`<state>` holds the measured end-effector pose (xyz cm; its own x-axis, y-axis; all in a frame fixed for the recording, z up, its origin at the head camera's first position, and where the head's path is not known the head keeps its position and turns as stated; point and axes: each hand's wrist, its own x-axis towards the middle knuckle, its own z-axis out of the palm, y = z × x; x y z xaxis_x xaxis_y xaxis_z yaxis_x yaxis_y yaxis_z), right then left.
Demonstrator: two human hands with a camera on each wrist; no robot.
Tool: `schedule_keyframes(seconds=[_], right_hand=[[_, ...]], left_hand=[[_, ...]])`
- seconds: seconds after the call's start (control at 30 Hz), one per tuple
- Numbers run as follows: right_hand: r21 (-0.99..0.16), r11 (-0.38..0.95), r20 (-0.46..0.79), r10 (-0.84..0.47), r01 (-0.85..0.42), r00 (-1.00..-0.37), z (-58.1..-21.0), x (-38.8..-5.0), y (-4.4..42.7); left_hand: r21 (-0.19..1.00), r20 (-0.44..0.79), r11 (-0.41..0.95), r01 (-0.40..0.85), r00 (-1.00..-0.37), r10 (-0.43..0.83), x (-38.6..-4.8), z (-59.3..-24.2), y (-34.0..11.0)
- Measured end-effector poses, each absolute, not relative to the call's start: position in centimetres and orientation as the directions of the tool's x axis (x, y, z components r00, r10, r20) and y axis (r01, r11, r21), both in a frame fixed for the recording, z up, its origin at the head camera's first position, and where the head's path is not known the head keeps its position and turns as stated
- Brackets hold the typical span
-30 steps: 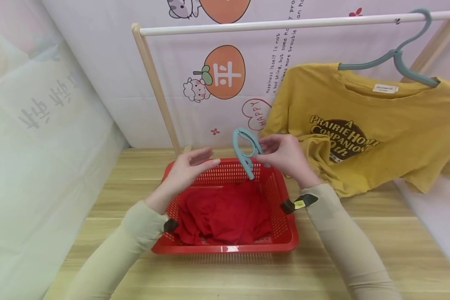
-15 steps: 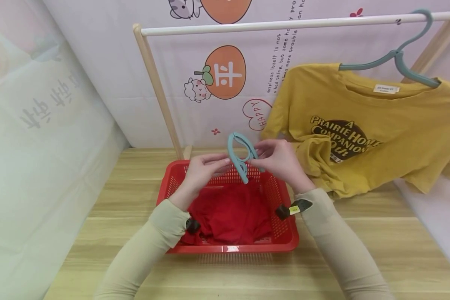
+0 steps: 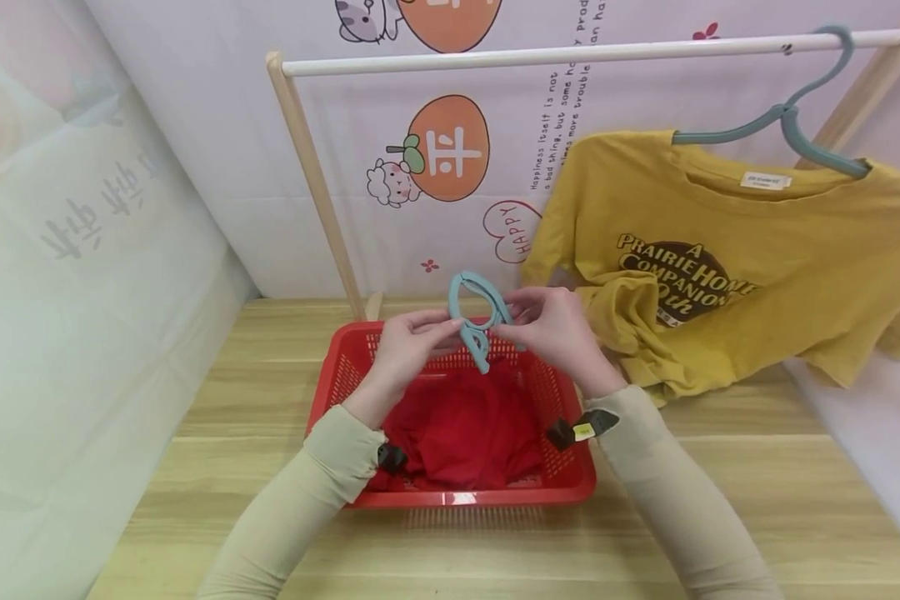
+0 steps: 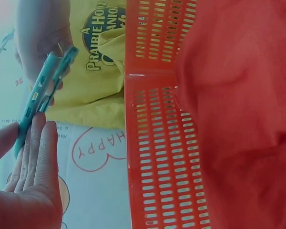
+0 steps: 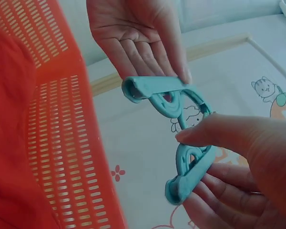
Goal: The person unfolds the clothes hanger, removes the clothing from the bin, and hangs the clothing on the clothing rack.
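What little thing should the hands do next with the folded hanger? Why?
Probably gently unfold the folded hanger: the left hand pinches one side, the right hand the other, while the hanging hanger is spread wide inside the shirt.

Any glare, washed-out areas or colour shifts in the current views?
Head: bright overall, a small white glare on the front rim of the basket; left wrist: top left corner looks washed out, the right hand greyish; right wrist: cool tint, basket looks more orange than in the head view.
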<state>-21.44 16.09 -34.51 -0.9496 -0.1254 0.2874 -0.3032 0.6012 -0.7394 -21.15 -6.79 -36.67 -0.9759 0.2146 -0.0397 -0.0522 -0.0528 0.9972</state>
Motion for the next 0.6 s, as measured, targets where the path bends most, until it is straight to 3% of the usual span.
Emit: schedule_keyframes(seconds=[0.13,0.37,0.6], right_hand=[[-0.697,0.595,0.368,-0.18,-0.399,-0.912,-34.1,-21.1,16.4],[-0.564,0.526,0.548,-0.338,-0.636,-0.765,-33.8,-20.5,16.8],[-0.468,0.513,0.59,-0.425,-0.72,-0.686,-34.3,-20.1,16.8]], left_hand=[[0.997,-0.04,-0.059,-0.052,-0.979,0.2,-21.5,-36.4,-7.1],[0.993,-0.072,-0.083,-0.089,-0.979,0.191,-21.8,-35.5,-7.9],[0.994,-0.067,-0.076,-0.084,-0.976,0.207,-22.0,-35.2,-8.1]])
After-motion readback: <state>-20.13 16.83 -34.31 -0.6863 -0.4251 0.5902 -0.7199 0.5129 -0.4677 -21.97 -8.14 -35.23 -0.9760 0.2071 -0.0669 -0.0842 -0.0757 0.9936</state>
